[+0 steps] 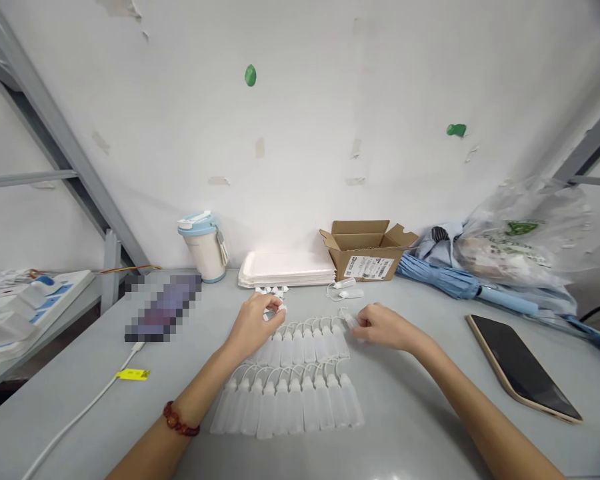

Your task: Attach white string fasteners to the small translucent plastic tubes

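My left hand (257, 323), with a beaded bracelet at the wrist, is closed in a pinch on a small white piece (282, 309) that looks like a cap. Several similar white pieces (275, 291) lie just beyond it. The fingers of my right hand (380, 327) close on a small translucent bottle (351, 321) at the right end of the back row; the hand partly hides it. Two rows of these squeeze bottles with white looped tops lie side by side: a back row (299, 347), partly behind my left hand, and a front row (282, 410).
Behind stand a cup (207, 253), a stack of white trays (287, 269) and an open cardboard box (363, 250), with two loose bottles (350, 293) before it. Rightward lie a blue umbrella (445, 277), plastic bags (520, 233) and a phone (523, 367). A white cable (85, 413) runs along the left.
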A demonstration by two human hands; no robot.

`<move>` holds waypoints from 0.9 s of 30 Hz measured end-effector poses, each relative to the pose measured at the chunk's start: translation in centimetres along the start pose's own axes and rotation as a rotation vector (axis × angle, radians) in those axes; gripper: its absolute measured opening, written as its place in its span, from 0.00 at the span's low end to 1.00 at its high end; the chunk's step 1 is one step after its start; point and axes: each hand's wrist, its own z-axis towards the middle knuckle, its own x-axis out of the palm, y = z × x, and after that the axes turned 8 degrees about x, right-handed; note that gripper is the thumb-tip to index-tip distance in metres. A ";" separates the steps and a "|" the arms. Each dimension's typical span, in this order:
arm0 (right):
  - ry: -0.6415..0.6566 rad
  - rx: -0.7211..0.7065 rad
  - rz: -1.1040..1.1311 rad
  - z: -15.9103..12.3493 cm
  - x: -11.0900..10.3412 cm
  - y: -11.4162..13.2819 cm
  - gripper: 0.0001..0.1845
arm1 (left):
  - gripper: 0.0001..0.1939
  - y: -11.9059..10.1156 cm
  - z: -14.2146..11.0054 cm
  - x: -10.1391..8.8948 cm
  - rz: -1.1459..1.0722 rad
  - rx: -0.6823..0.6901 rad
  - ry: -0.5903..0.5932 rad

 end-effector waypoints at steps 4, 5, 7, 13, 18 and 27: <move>-0.156 -0.036 0.108 -0.1 -0.4 0.6 0.14 | 0.08 -0.9 -0.1 -0.1 -0.029 -0.021 0.004; -0.201 -0.068 0.152 -0.2 -0.3 0.9 0.14 | 0.08 -1.1 -0.1 -0.1 -0.054 -0.025 0.002; -0.250 -0.150 0.261 -0.2 0.0 1.7 0.13 | 0.09 -1.5 -0.2 -0.3 -0.122 -0.029 0.007; 0.009 -0.259 0.642 -0.7 1.7 4.1 0.12 | 0.12 -2.7 -0.2 -0.4 -0.466 -0.048 0.125; 0.152 -0.252 0.821 -1.1 2.8 5.0 0.16 | 0.11 -3.0 -0.4 -0.5 -0.669 -0.014 0.181; 0.171 -0.193 0.892 -1.6 1.8 5.6 0.19 | 0.11 -3.4 -0.6 -0.9 -0.632 -0.036 0.208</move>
